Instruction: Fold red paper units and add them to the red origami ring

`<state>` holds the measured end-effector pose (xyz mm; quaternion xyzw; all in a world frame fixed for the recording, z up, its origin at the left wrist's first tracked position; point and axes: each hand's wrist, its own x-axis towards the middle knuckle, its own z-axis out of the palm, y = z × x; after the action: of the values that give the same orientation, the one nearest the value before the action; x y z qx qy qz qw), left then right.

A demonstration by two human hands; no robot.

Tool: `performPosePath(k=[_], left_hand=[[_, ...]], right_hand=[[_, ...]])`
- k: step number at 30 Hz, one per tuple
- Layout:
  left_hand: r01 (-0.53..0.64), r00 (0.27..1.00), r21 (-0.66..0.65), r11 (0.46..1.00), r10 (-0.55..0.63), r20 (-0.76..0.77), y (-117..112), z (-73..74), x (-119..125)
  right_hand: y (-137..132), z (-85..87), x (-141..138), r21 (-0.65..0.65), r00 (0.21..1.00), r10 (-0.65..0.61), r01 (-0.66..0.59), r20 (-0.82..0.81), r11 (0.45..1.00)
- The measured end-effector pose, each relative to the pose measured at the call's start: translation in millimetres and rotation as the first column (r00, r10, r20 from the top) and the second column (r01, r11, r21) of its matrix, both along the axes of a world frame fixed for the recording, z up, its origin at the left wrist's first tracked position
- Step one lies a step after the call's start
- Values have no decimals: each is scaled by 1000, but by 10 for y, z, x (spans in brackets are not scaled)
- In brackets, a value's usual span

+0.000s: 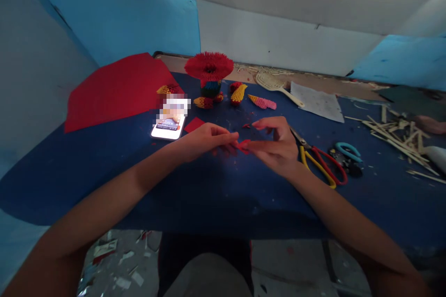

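A: Hand status?

B: Your left hand (204, 140) is nearly closed, fingertips pinched on the left end of a small folded red paper piece (244, 145). Your right hand (277, 146) is half curled, thumb and forefinger gripping the same piece from the right, other fingers loosely bent above it. Both hands are grasping it; neither is free.

A: Where's the piece, which way does it point?

B: It's between your two hands, just above the dark blue table cover (216, 185), near the middle of the table. Its long axis looks roughly left-right, hand to hand. Too small and too covered by fingers to tell which end is the tip.

A: Surroundings?

B: A lit white smartphone (168, 127) lies flat just beyond your left hand, with a small red paper square (194, 124) beside it. Yellow-and-red-handled scissors (320, 162) are just right of your right hand, and teal-handled pliers (346, 153) past them. Further back there's a red spiky modular-paper flower on a striped stem (209, 72), several small yellow-and-red folded paper modules (238, 93) and a big red paper sheet (116, 90) at the left. Pale wooden sticks (397, 134) are scattered at the right. The walls are blue and white. Paper scraps litter the floor under the table.
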<state>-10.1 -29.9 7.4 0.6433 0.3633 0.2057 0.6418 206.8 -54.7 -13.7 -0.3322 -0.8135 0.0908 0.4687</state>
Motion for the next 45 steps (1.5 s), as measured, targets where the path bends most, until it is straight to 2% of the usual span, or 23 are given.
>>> performPosePath(k=[3, 5, 7, 9, 10, 12, 14, 15, 17, 21, 24, 27, 28, 30, 32, 33, 34, 36, 38, 40, 43, 45], left_hand=[[84, 996, -89, 993, -81, 34, 0, 1, -14], [66, 997, -75, 995, -64, 39, -12, -2, -3], [-24, 999, -2, 1000, 24, 33, -29, -1, 21], [-127, 992, 110, 986, 124, 32, -48, 4, 47], [-162, 987, 172, 972, 160, 28, -57, 5, 59], [-192, 980, 288, 938, 198, 8, -73, 1, 76], [-193, 976, 371, 908, 215, -19, -85, -12, 82], [-192, 975, 397, 898, 220, -27, -91, -21, 81], [-191, 974, 424, 885, 225, -31, -99, -41, 76], [-196, 972, 451, 871, 232, -26, -105, -64, 63], [-190, 973, 469, 862, 229, -28, -107, -59, 61], [-175, 971, 515, 839, 233, -49, -119, -61, 66], [-163, 969, 558, 814, 239, -65, -126, -68, 68], [-109, 962, 680, 725, 248, -111, -141, -89, 72], [-36, 958, 780, 625, 244, -152, -150, -113, 74], [-4, 956, 800, 599, 237, -172, -151, -124, 74], [17, 954, 802, 597, 229, -191, -148, -134, 74], [47, 952, 776, 629, 207, -226, -134, -150, 72], [65, 948, 753, 655, 195, -252, -119, -163, 71], [54, 944, 764, 644, 216, -248, -113, -176, 78], [-30, 932, 802, 596, 307, -192, -132, -191, 103], [-97, 931, 794, 600, 336, -141, -152, -198, 122]], right_hand=[[1, 53, 39, 55, 996, 33, -38, 88, 998], [3, 68, 37, 37, 994, 47, -51, 99, 998], [6, 58, 13, -62, 997, 69, -67, 26, 996], [9, 30, -28, -272, 986, 35, -79, -162, 959], [10, 14, -52, -407, 963, -19, -95, -268, 908], [9, -8, -95, -645, 893, -157, -174, -422, 744], [3, -10, -122, -764, 840, -236, -283, -490, 579], [-1, -3, -128, -787, 825, -249, -326, -507, 524], [-5, 18, -125, -799, 810, -256, -372, -528, 472], [-2, 46, -108, -800, 805, -245, -401, -540, 446], [0, 38, -112, -790, 811, -223, -400, -542, 465], [-4, 18, -116, -759, 829, -182, -366, -529, 539], [-6, 12, -114, -745, 848, -160, -336, -505, 576], [-10, 9, -101, -699, 909, -100, -237, -405, 675], [-16, 19, -80, -596, 965, -34, -131, -258, 792], [-20, 26, -68, -529, 984, 0, -97, -180, 843], [-25, 34, -56, -459, 994, 29, -73, -104, 885], [-36, 42, -37, -318, 998, 48, -30, 49, 948], [-50, 33, -31, -177, 984, 9, 23, 177, 984], [-66, 10, -44, -67, 968, -47, 65, 246, 996], [-95, -30, -94, 11, 959, -104, 105, 265, 994], [-113, -46, -129, 78, 954, -163, 148, 252, 986]])
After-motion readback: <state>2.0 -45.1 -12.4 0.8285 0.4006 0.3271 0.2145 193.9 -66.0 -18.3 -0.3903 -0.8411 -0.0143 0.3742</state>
